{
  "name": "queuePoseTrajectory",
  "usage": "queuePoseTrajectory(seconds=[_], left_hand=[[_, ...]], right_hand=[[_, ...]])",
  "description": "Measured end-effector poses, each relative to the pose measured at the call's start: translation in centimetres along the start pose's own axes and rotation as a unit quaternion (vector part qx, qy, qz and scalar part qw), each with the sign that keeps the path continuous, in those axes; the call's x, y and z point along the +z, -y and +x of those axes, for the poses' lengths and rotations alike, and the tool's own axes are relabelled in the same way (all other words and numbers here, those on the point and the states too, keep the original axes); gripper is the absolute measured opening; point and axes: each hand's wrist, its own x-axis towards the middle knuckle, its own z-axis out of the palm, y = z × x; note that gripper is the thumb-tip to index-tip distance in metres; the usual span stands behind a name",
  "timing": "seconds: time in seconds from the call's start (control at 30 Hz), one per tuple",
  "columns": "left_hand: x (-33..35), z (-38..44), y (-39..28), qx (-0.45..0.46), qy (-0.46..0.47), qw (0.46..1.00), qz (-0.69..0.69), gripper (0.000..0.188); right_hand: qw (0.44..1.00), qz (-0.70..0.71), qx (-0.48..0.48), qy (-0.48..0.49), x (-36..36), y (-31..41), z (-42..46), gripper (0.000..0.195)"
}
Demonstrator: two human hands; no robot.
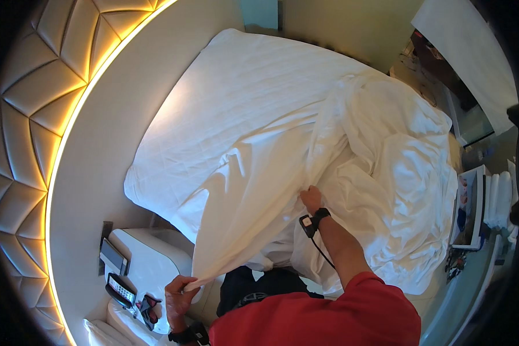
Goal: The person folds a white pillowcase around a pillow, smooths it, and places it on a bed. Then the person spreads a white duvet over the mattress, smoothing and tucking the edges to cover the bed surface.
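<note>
A white sheet stretches between my two hands across the near side of the bed. My left hand pinches a corner of it at the lower left, beside the white bedside table. Near the middle of the picture, my right hand is closed on another part of the sheet. Beyond the sheet lies a white quilted mattress cover on the mattress. Heaped white bedding in deep folds covers the right part of the bed. Whether it is one piece with the held sheet, I cannot tell.
A white bedside table at the lower left holds a telephone and a dark item. White pillows lie below it. A padded, lit headboard panel lines the left. A cart with white rolls stands at the right.
</note>
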Motion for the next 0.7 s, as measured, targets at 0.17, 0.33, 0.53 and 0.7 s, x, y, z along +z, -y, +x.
queuePoseTrajectory(seconds=[0.17, 0.33, 0.53, 0.7], left_hand=[[0.2, 1.6, 0.8, -0.005, -0.056, 0.997, 0.054, 0.026], [-0.4, 4.5, 0.9, 0.117, -0.104, 0.984, 0.083, 0.021], [-1.6, 8.8, -1.9, 0.189, -0.107, 0.976, 0.014, 0.013], [-0.7, 13.8, -0.6, 0.251, 0.042, 0.964, 0.080, 0.011]], right_hand=[[0.989, -0.008, -0.127, -0.073, -3.5, -2.8, 3.5, 0.023], [0.931, 0.105, -0.339, -0.079, -13.2, 0.1, 4.7, 0.042], [0.895, -0.100, -0.406, -0.155, -23.5, 1.1, -9.2, 0.053], [0.946, -0.117, -0.218, -0.208, -16.5, -12.8, -21.3, 0.044]])
